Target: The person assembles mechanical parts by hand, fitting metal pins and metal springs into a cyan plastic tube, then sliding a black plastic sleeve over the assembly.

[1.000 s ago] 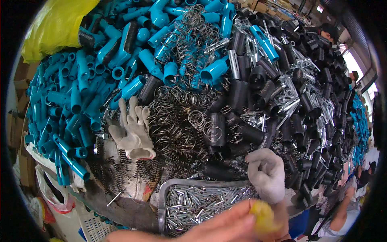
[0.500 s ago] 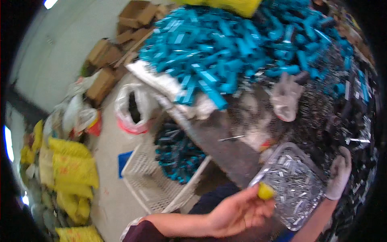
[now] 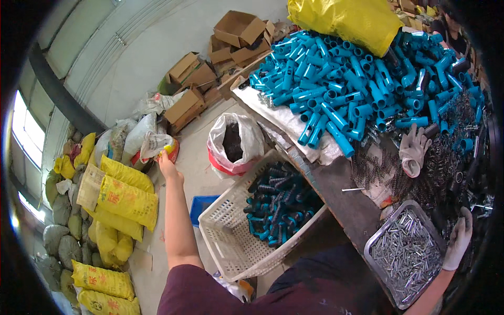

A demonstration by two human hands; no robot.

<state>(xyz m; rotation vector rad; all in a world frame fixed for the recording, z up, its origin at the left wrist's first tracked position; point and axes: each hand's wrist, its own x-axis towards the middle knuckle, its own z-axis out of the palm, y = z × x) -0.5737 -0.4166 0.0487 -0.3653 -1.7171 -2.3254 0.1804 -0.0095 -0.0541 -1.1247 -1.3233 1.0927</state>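
My bare left hand (image 3: 167, 165) is stretched out to the left over the floor, its fingers closed on a small yellow piece (image 3: 168, 149) whose kind I cannot make out. Behind it in view is a white bag with a red lower part (image 3: 153, 144). At the far right my right hand (image 3: 459, 240), in a whitish glove, lies with fingers extended beside the dark parts on the table. Next to it sits a metal tray (image 3: 371, 247) of small silver pins (image 3: 407, 257). A loose whitish glove (image 3: 413, 151) lies farther back among dark springs (image 3: 371, 176).
Teal tubes (image 3: 362, 84) are heaped on the table (image 3: 336, 197) under a yellow sack (image 3: 349, 23). A white crate (image 3: 223, 252) of teal-and-black parts stands below the table edge, beside a white bag (image 3: 251, 137). Yellow sacks (image 3: 128, 202) and cardboard boxes (image 3: 184, 110) line the left.
My left hand has swung from beside the pin tray far out to the left with the yellow piece. The view has shifted too. My right hand stays beside the tray.
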